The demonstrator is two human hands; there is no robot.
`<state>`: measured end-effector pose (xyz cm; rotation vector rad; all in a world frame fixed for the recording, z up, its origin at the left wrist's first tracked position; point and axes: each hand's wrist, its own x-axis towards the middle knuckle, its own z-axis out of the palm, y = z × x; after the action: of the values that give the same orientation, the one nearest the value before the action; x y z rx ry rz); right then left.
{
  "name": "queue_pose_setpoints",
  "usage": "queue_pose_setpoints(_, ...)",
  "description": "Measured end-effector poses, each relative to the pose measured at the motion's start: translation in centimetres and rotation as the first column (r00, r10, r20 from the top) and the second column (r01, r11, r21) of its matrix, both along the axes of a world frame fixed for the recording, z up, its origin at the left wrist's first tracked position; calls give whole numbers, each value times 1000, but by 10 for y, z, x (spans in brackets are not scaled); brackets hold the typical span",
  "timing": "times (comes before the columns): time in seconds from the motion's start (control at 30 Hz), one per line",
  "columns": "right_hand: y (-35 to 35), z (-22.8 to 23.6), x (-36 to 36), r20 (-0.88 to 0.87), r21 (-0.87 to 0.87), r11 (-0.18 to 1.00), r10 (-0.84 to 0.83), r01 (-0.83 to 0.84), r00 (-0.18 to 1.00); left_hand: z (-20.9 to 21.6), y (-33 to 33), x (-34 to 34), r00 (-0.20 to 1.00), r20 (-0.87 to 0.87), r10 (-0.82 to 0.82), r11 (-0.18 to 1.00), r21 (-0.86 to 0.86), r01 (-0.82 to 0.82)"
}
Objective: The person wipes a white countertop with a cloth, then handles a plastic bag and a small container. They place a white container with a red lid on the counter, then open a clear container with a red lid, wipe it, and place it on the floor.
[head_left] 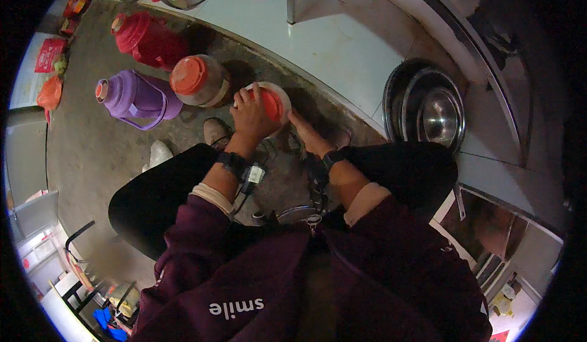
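Between my knees stands a jar (285, 94) with a red lid (273, 104), seen from above. Over the lid lies my left hand (251, 114), its fingers bent round the edge. My right hand (309, 135) grips the jar's near right side, its fingertips partly hidden. Just left of it is a second clear jar (215, 84) with an orange-red screw lid (189, 74), touched by neither hand. What the held jar contains cannot be seen.
A purple thermos flask (137, 97) and a red one (150, 39) stand on the concrete floor to the left. Nested metal basins (441, 118) lean at the right on a white tiled ledge (348, 30). My shoes (216, 133) are close below the jars.
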<state>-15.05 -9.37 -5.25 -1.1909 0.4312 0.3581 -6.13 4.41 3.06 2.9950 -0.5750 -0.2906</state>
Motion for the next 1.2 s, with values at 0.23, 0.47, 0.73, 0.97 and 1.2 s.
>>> queue_pose_setpoints(0.23,3,-9,4,4,31,999,-29,29,1000,14,26,30,645,207,-735,678,239,695)
queue_pose_setpoints(0.47,5,-1,2,77,-6,1000,-9,9,997,5,-6,9,957,-269,110,993,-17,-119)
queue_pose_setpoints(0.73,7,-15,8,1,90,995,-43,43,999,0,19,24,703,97,-704,699,267,663)
queue_pose_setpoints(0.97,6,-5,8,94,34,999,-42,39,995,8,-10,14,949,-298,101,995,23,-99)
queue_pose_setpoints(1.2,6,-25,13,133,50,998,-53,47,990,7,-11,8,952,-140,-274,921,248,301)
